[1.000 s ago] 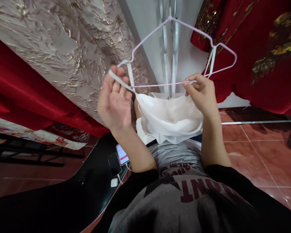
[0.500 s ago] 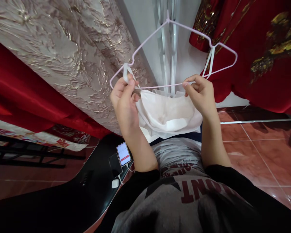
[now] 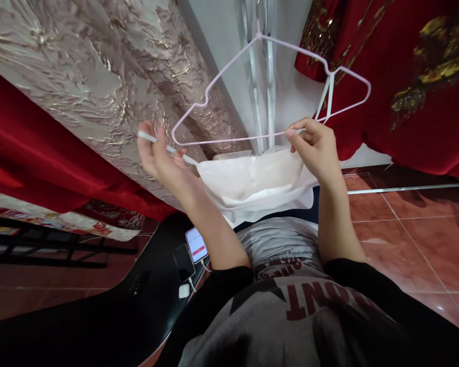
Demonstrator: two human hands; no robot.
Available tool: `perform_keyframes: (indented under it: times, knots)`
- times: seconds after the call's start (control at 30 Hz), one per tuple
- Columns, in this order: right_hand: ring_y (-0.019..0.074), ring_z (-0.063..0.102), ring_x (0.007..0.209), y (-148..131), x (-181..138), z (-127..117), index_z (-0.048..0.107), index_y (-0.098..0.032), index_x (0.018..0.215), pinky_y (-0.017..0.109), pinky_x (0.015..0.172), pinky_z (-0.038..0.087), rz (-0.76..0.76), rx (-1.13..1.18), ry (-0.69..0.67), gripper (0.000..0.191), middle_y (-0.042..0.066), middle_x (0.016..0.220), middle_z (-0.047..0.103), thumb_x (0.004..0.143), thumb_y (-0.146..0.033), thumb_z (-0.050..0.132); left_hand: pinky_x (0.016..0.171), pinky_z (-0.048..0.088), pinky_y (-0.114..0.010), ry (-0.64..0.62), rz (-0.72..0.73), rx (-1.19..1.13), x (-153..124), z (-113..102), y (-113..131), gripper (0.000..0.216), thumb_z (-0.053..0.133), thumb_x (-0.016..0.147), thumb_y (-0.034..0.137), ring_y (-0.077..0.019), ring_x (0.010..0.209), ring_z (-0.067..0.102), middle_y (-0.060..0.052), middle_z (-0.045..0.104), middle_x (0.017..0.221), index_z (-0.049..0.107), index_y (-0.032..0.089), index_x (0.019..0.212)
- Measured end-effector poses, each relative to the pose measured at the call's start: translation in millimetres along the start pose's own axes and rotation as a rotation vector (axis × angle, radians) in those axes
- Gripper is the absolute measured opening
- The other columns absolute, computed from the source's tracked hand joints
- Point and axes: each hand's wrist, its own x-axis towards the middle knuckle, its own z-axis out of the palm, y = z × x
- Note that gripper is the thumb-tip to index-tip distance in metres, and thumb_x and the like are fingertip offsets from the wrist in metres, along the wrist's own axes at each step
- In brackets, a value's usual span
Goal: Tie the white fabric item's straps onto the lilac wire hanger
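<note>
A pale pink wire hanger (image 3: 229,138) is held up in front of me. A white garment (image 3: 252,181) hangs below its bottom bar. Its right strap (image 3: 326,99) is looped over the hanger's right shoulder. My left hand (image 3: 156,158) is closed on the left strap (image 3: 176,151), stretched out to the left and off the hanger. My right hand (image 3: 315,148) pinches the hanger's bottom bar together with the garment's top edge.
Gold-patterned fabric (image 3: 99,76) and red cloth (image 3: 30,153) hang on the left, a red embroidered garment (image 3: 405,76) on the right. A phone (image 3: 197,244) on a cable lies on a black surface (image 3: 137,300) below. Red floor tiles (image 3: 405,229) spread to the right.
My left hand has taken the left strap off the hanger's left shoulder and pulled it out to the left. The right hand has stayed on the bottom bar.
</note>
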Motion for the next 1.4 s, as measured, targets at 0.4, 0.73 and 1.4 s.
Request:
perform_keyframes:
  times: [0.4, 0.73, 1.4]
  knots:
    - [0.0135, 0.042, 0.051, 21.9, 12.2, -28.5, 0.069, -0.03, 0.102, 0.037, 0.056, 0.03, 0.039, 0.096, 0.402, 0.015, -0.002, 0.06, 0.055, 0.102, -0.045, 0.065, 0.068, 0.06, -0.033, -0.346, -0.122, -0.071, -39.5, 28.4, -26.2, 0.031, 0.066, 0.104, 0.055, -0.0307, 0.112, 0.076, -0.011, 0.08, 0.104, 0.07, 0.026, 0.094]
    - [0.0081, 0.036, 0.038, -23.5, 36.5, -15.6, 0.084, -0.021, 0.081, 0.034, 0.046, 0.024, 0.05, 0.017, 0.179, 0.036, -0.006, 0.046, 0.052, 0.081, 0.01, 0.067, 0.063, 0.053, -0.032, -0.332, -0.098, -0.091, -36.7, 25.3, -24.5, 0.026, 0.063, 0.108, 0.044, -0.0281, 0.106, 0.077, -0.009, 0.079, 0.098, 0.067, 0.028, 0.088]
    - [0.0115, 0.046, 0.054, 1.1, 5.6, -3.4, 0.079, -0.025, 0.089, 0.032, 0.054, 0.036, -0.053, 0.004, 0.171, 0.02, -0.002, 0.063, 0.059, 0.09, -0.044, 0.083, 0.069, 0.052, -0.033, -0.399, -0.164, -0.1, -46.2, 29.3, -26.6, 0.023, 0.059, 0.109, 0.037, -0.0264, 0.107, 0.076, -0.008, 0.081, 0.102, 0.068, 0.025, 0.092]
